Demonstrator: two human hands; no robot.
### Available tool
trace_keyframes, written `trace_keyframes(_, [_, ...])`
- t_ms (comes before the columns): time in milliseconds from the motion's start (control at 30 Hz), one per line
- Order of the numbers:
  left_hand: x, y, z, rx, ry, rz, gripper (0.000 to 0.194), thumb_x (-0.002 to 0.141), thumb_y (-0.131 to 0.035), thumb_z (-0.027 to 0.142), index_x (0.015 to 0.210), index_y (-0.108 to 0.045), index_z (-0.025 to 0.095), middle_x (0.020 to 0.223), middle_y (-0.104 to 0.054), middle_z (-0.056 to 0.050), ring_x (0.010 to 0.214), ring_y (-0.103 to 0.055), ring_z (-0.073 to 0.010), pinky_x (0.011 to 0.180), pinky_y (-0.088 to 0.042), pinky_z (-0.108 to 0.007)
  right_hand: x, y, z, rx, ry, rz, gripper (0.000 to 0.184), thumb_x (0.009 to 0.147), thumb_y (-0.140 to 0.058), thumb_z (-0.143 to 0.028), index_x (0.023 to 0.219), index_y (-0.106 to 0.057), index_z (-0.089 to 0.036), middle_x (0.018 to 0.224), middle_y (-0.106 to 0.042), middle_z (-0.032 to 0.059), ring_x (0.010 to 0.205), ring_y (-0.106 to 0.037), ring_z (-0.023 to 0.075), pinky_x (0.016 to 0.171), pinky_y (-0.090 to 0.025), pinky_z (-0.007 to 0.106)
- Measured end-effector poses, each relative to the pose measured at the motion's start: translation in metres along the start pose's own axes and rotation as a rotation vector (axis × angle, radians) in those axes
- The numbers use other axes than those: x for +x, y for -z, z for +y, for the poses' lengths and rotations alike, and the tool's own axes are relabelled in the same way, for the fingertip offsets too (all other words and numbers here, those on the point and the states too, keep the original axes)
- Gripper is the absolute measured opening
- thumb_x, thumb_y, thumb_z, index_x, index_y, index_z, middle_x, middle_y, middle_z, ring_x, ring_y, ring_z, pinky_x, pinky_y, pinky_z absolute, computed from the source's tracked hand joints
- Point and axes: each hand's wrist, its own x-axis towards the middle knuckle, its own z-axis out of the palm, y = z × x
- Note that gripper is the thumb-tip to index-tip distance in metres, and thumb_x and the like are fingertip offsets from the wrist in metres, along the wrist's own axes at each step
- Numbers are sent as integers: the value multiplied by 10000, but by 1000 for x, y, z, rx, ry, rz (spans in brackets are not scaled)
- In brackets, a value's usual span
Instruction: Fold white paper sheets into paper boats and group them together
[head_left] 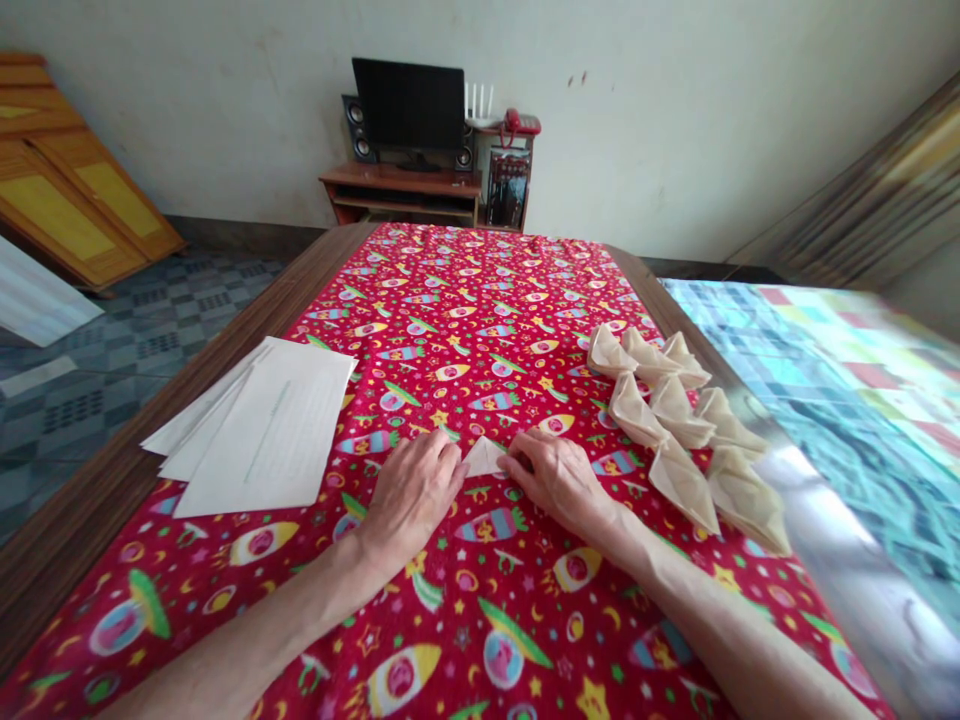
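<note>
On the cloth, I've got left hand and right hand pinching the paper by its ends, and it looks light, crisp, easily creased, so those corners seem the best hold.

Ahead of the two hands, the cloth lay open to the table's far end, giving a wide lane up the middle. Between the left hand and the sheets, a strip of cloth left room to pass; the sheets blocked much of the left side. The folds stood up in rows on the right, with a gap between them and the right hand. The paper filled the gap between the hands; nearer, between the forearms, open cloth spread.
</note>
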Motion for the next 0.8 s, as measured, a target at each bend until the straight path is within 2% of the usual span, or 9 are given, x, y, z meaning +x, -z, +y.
trace_keyframes(100, [1, 3, 0, -43, 5, -15, 124, 904, -485, 212, 973, -583, 181, 902, -592, -48, 826, -559, -198, 749, -438, -338, 1, 0, 0, -4, -12, -4, 187, 883, -549, -341, 759, -578, -205, 743, -635, 2, 644, -566, 127, 566, -331, 226])
trace_keyframes(167, [1, 7, 2, -81, -68, -17, 292, 906, -468, 163, 1190, -519, 212, 1064, -597, -54, 951, -549, -206, 832, -431, -353, 0, -1, 0, 2, -10, 11, 184, 886, -546, -339, 767, -573, -201, 741, -633, 5, 641, -560, 127, 571, -339, 226])
trace_keyframes(233, [1, 11, 3, -117, -207, -54, 411, 910, -440, 126, 1304, -439, 242, 1233, -556, -48, 1097, -504, -205, 927, -398, -363, -1, -3, 0, 15, -13, 39, 168, 889, -543, -332, 797, -568, -194, 749, -629, 10, 644, -554, 128, 585, -355, 226])
trace_keyframes(300, [-1, 14, 4, -149, -320, -107, 435, 912, -413, 114, 1332, -421, 229, 1326, -516, -45, 1211, -444, -191, 996, -361, -351, -3, -6, 0, 19, -17, 78, 155, 888, -546, -329, 824, -563, -189, 753, -621, 12, 644, -546, 130, 589, -368, 227])
trace_keyframes(400, [-6, 14, 3, -153, -352, -150, 484, 898, -361, 74, 1368, -388, 190, 1393, -467, -56, 1315, -356, -172, 1075, -292, -351, -7, -9, -2, -35, 25, 143, 142, 903, -522, -283, 820, -577, -183, 762, -615, 32, 679, -546, 149, 596, -386, 240])
trace_keyframes(533, [-14, 8, 1, -131, -321, -166, 587, 859, -309, 17, 1421, -303, 189, 1450, -391, -58, 1381, -251, -169, 1124, -227, -396, -15, -6, -9, -131, 354, 112, 177, 914, -465, -150, 1001, -618, -162, 1032, -648, 100, 943, -563, 209, 762, -446, 311])
trace_keyframes(600, [-16, 8, 1, -119, -307, -185, 629, 833, -301, -7, 1431, -275, 188, 1470, -356, -59, 1392, -224, -171, 1122, -233, -412, -19, -3, -11, -170, 443, 83, 244, 909, -463, -126, 1110, -600, -154, 1170, -619, 114, 1042, -544, 232, 828, -455, 363])
trace_keyframes(800, [-18, 14, -1, -97, -272, -240, 663, 784, -316, -45, 1406, -327, 184, 1478, -336, -47, 1381, -258, -180, 1121, -227, -431, -29, 1, -6, -229, 349, 31, 295, 914, -445, -132, 1173, -585, -165, 1215, -617, 88, 1131, -526, 243, 854, -472, 381])
